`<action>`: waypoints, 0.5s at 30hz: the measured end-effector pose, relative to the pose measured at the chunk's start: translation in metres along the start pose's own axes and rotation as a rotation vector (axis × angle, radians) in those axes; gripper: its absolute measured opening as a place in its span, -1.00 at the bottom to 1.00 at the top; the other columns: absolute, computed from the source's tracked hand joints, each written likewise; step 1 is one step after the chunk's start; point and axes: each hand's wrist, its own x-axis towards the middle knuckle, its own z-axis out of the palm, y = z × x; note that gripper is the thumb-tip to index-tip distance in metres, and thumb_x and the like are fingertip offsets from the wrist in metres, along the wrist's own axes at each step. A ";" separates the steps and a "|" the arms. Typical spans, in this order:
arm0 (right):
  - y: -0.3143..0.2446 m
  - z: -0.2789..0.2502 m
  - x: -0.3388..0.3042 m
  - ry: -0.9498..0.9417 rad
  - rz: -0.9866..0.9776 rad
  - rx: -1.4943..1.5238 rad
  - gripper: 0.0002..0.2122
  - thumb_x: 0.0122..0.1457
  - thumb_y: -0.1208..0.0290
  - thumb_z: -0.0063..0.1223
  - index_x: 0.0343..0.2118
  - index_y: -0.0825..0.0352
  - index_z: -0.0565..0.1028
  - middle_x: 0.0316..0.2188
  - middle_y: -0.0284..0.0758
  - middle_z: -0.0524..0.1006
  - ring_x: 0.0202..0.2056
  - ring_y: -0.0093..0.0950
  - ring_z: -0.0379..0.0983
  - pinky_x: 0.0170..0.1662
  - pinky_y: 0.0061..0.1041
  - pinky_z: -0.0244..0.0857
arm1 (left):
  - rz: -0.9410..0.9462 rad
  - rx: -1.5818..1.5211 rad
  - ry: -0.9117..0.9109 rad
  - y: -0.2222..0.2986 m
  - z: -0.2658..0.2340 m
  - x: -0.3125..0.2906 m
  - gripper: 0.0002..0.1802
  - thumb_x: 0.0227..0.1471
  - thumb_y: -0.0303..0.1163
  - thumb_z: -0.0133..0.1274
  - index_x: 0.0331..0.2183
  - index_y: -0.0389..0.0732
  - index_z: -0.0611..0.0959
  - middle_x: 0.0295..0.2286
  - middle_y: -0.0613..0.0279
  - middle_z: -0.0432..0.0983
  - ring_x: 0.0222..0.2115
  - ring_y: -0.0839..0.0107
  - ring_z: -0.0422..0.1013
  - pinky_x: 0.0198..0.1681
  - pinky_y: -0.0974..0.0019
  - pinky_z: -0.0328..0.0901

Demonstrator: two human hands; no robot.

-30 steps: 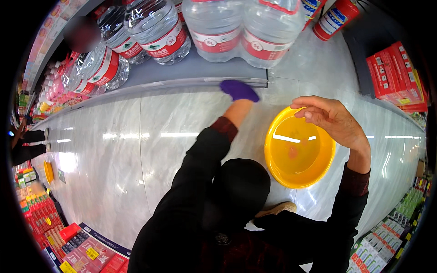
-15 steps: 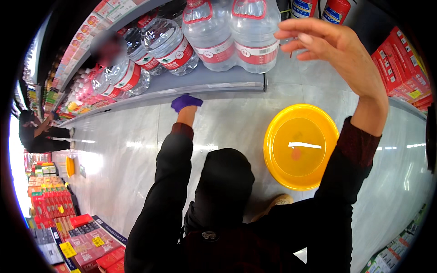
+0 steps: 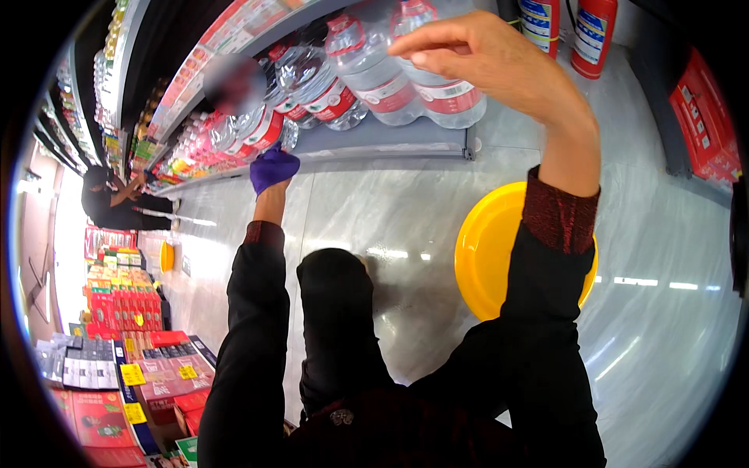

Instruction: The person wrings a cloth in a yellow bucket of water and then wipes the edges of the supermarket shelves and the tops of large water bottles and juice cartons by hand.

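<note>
My left hand (image 3: 271, 199) reaches to the shelf's lower front edge with a purple cloth (image 3: 275, 167) bunched over it; the fingers are hidden beneath the cloth. Big clear water bottles (image 3: 331, 101) with red-and-white labels stand on the bottom shelf (image 3: 390, 144) just beyond. My right hand (image 3: 499, 66) is raised in front of the rightmost bottle (image 3: 449, 101), fingers bent loosely and nothing seen in them. Whether it touches anything behind it, I cannot tell. Under my right forearm, a yellow basin (image 3: 488, 257) stands on the floor, partly covered by the sleeve.
Red fire extinguishers (image 3: 594, 39) stand past the shelf end. Red boxes (image 3: 702, 117) are at the far right. Stacked cartons (image 3: 125, 312) line the left side. Down the aisle a person in dark clothes (image 3: 117, 199) is by the shelves, near another yellow basin (image 3: 167, 257).
My left hand and the cloth have moved left along the shelf edge. My right hand has shifted left across the bottle, its fingers drawn closer together. The view has turned, showing more aisle.
</note>
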 end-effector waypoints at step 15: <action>-0.088 0.117 0.005 -0.464 -0.583 0.627 -0.83 0.10 0.55 0.06 -0.23 0.39 0.55 -0.20 -0.18 0.51 -0.17 -0.27 0.45 -0.12 -0.35 0.36 | 0.115 -0.377 -0.350 0.037 0.173 0.005 -0.60 -0.05 -0.09 -0.26 -0.24 -0.02 0.53 -0.31 0.22 0.51 -0.24 0.20 0.41 -0.17 0.00 0.21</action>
